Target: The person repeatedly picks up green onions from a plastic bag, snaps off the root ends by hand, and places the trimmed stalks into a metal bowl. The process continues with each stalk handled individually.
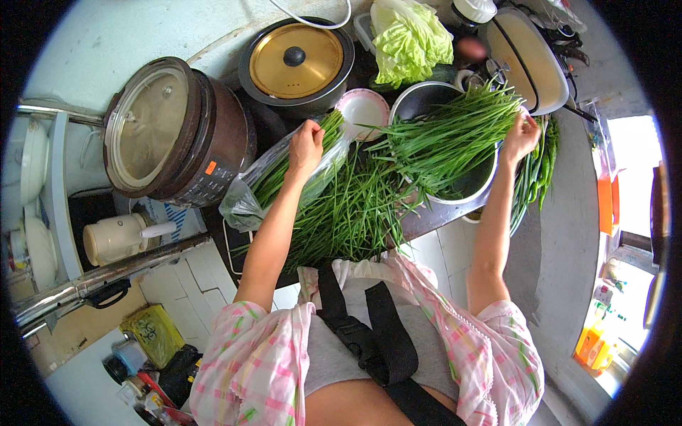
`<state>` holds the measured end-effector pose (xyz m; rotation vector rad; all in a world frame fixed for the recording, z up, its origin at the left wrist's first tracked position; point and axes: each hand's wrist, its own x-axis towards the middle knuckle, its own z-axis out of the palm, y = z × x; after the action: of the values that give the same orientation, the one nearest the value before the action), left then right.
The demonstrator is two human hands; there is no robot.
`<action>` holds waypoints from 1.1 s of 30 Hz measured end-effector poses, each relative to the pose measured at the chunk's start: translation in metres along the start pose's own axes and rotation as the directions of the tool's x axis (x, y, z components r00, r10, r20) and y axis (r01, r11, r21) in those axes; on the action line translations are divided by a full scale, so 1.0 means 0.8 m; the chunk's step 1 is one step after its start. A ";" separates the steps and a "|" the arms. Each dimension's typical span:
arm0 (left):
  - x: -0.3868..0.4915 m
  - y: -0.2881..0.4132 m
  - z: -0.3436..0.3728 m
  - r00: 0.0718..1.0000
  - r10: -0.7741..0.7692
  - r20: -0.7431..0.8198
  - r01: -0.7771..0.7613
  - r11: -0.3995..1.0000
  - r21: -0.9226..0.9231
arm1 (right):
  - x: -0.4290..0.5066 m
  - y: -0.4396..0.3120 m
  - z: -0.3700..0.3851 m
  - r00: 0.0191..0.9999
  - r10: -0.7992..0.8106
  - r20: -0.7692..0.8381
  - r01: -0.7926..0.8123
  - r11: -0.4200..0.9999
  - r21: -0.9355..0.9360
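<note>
My left hand (306,146) is closed over a clear plastic bag (240,207) with a bunch of garlic chives (333,123) in it. Whether its fingers grip the film or the stalks is hidden. At the right, my right hand (521,136) pinches the stem ends of a loose bunch of green chives (453,138). That bunch lies across the rim of a dark-lined pot (479,183), its leaf tips pointing left. Between my arms a loose heap of chives (346,207) spreads over the table's front, partly beneath the bag.
Behind stand a pink-rimmed bowl (363,113), a pot with a gold lid (295,61) and a leafy cabbage (407,40). A large brown electric cooker (213,138) is at left. A plastic basin (525,58) leans back right; green peppers (546,154) hang beside my right forearm.
</note>
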<state>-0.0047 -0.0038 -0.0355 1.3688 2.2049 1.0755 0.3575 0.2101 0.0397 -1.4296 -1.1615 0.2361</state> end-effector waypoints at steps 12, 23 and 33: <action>-0.067 0.111 -0.081 0.951 -0.018 0.308 0.260 0.585 -0.768 | -0.271 -0.207 0.018 0.225 -0.052 0.973 -0.633 0.752 0.186; -0.086 0.130 -0.089 0.930 -0.048 0.363 0.341 0.476 -0.811 | -0.258 -0.228 0.002 0.166 0.038 0.985 -0.729 0.677 0.097; -0.089 0.136 -0.078 0.969 -0.072 0.237 0.241 0.493 -0.836 | -0.240 -0.227 0.000 0.152 -0.025 0.988 -0.694 0.709 0.125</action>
<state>0.0582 -0.0644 0.0792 0.7145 1.2394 1.5896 0.1758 0.0280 0.1012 -0.8365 -1.4374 1.9810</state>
